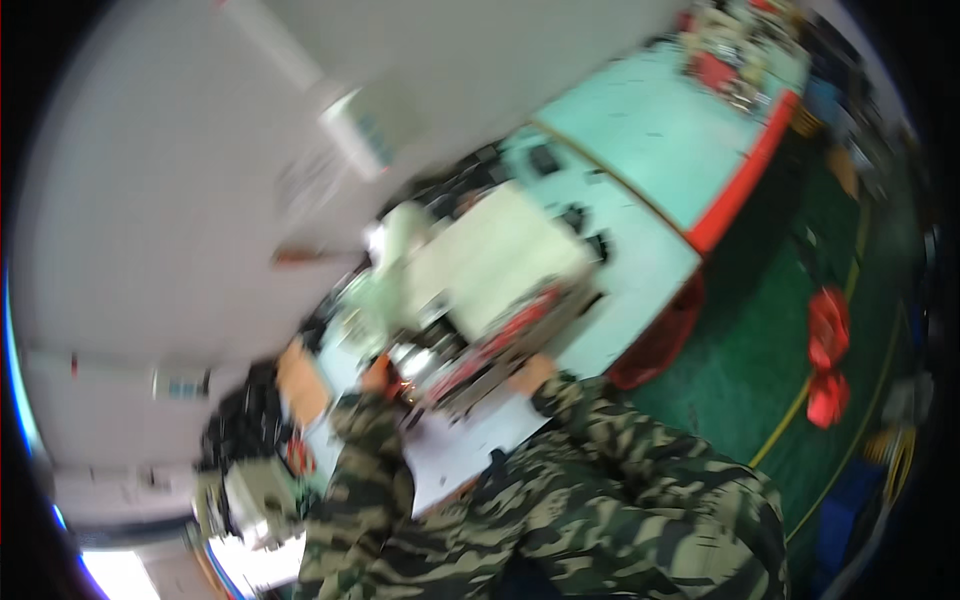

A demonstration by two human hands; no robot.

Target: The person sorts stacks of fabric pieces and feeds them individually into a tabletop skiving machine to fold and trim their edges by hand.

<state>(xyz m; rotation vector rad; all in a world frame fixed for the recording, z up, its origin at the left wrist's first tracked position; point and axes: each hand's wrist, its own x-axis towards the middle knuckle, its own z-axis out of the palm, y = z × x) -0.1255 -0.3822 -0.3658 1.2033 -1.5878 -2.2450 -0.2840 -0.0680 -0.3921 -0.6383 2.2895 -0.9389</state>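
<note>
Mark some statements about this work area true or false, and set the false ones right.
1. The right hand is at the lower edge of the boxy cream unit. True.
2. The left hand is stretched out over the floor. False: the left hand is by the lower left end of the unit.
3. Both sleeves have a camouflage pattern. True.
4. The floor at the right is plain white. False: it is green.
5. The turquoise table at the upper right has a red edge. True.

Machine (505, 255) on worktable (640, 285), wall (170, 210) behind, second machine (262, 498) left, floor (730, 395) right
</note>
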